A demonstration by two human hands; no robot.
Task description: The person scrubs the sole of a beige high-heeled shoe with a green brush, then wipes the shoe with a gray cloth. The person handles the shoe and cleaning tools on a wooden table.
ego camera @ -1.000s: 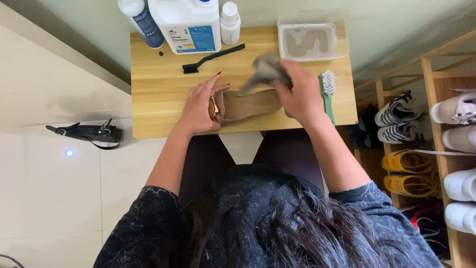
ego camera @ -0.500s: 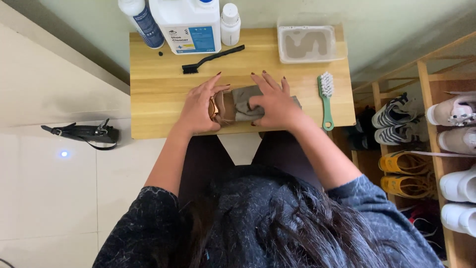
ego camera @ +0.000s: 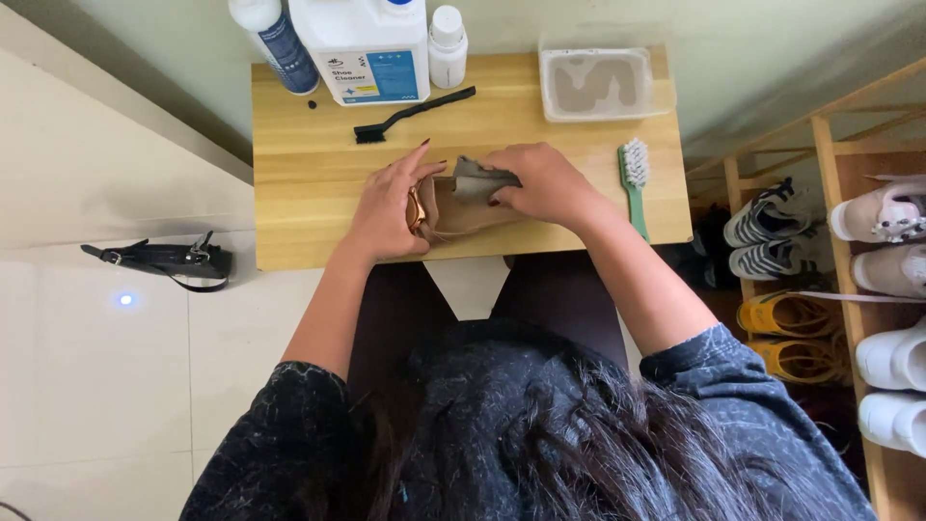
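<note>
A small tan leather bag (ego camera: 461,214) lies on the wooden table (ego camera: 309,183) near its front edge. My left hand (ego camera: 388,205) grips the bag's left end, by a gold metal fitting. My right hand (ego camera: 540,181) presses a grey cloth (ego camera: 479,178) onto the bag's top. Much of the bag is hidden under both hands.
At the table's back stand a dark spray bottle (ego camera: 275,43), a large white jug (ego camera: 367,48) and a small white bottle (ego camera: 448,46). A black brush (ego camera: 413,114), a clear tray of murky water (ego camera: 598,85) and a green-handled brush (ego camera: 635,183) lie nearby. A shoe rack (ego camera: 849,280) stands right; a black strap (ego camera: 164,259) lies on the floor.
My right hand has brought the grey cloth down from above the bag and now rubs it on the bag's top, shifted slightly left. My left hand keeps holding the bag's end.
</note>
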